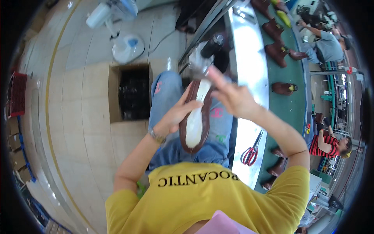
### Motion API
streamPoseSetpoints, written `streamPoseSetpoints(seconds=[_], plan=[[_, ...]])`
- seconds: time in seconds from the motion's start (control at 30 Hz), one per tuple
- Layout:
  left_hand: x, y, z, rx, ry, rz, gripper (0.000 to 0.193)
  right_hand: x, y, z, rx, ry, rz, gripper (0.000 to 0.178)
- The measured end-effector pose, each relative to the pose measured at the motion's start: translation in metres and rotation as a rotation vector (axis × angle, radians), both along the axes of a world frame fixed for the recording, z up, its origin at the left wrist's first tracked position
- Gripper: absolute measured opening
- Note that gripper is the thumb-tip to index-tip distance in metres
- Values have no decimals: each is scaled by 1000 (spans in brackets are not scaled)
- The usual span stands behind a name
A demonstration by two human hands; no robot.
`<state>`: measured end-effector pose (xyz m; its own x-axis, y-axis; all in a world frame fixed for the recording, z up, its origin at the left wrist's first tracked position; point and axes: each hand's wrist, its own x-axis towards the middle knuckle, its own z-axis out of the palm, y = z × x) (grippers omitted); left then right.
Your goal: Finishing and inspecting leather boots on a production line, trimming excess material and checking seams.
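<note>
A brown leather shoe (pixel 193 130) lies upside down over my lap, its long whitish underside facing up and brown leather along both edges. My left hand (pixel 182 113) grips it from the left side, with the thumb laid across the pale underside. Above the shoe's far end, my right hand (pixel 235 97) is raised and smeared by motion. Its fingers look closed around a blurred pinkish handle-like shape that runs up to a greyish end (pixel 198 69). I cannot make out what that is.
Right of my legs is a shiny metal ledge (pixel 249 82) with red-handled scissors (pixel 251 152). Beyond it, a green conveyor (pixel 286 113) carries several brown shoes. An open cardboard box (pixel 115 95) and a white fan (pixel 128 48) stand on the left. Other people (pixel 325 144) work at far right.
</note>
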<state>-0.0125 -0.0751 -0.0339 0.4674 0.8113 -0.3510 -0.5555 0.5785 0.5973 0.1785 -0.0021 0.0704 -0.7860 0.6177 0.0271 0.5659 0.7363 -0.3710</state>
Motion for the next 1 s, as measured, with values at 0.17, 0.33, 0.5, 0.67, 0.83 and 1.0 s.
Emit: streamPoseSetpoints(seconds=[0.17,0.33,0.5,0.67,0.83,1.0], plan=[[-4,2,2,-3,21,-28,82,-13,14,28,-81,-399,65,89],[-7,7,10,22,77,-136,83,-4,-5,18,-167,-163,98,89],[-13,-26,-16,-228,-358,-45,56,-3,-5,11,-213,-291,105,87],[6,-39,0,-90,-76,83,56,-10,-7,26,-177,-412,112,88],[8,-37,-9,29,46,147,59,-19,-15,45,-124,-62,113,86],[-2,-36,-10,-15,53,63,66,-9,-6,15,-116,-363,185,85]])
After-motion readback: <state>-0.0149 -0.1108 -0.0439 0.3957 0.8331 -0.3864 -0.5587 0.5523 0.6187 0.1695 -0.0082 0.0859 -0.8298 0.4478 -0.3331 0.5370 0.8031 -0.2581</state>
